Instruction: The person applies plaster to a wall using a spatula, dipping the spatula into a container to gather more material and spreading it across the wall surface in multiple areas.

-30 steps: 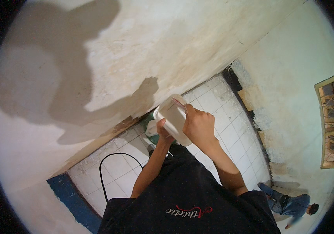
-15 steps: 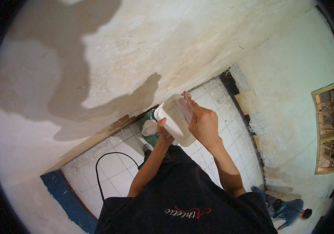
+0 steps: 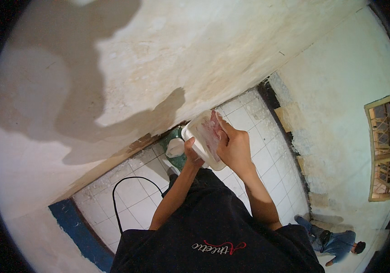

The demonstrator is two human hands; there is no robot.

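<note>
My left hand (image 3: 191, 152) grips the near side of a white rectangular plastic container (image 3: 200, 149), which is tilted in front of me. My right hand (image 3: 235, 146) is closed on a flat scraper (image 3: 211, 131), pale with reddish patches, held over or inside the container. Just behind my left hand, a green object (image 3: 174, 162), perhaps a bag or bucket, sits low by the wall with a white piece (image 3: 175, 147) on it.
A stained plastered wall (image 3: 181, 54) rises before me above white floor tiles (image 3: 126, 191). A black cable (image 3: 115, 204) loops at my left. A barred window (image 3: 381, 145) is in the right wall. Another person (image 3: 336, 241) in blue is at the lower right.
My right hand first moved rightward and up with the scraper, then came slightly back left over the container, turning the scraper's flat face more toward view. My left hand keeps its grip.
</note>
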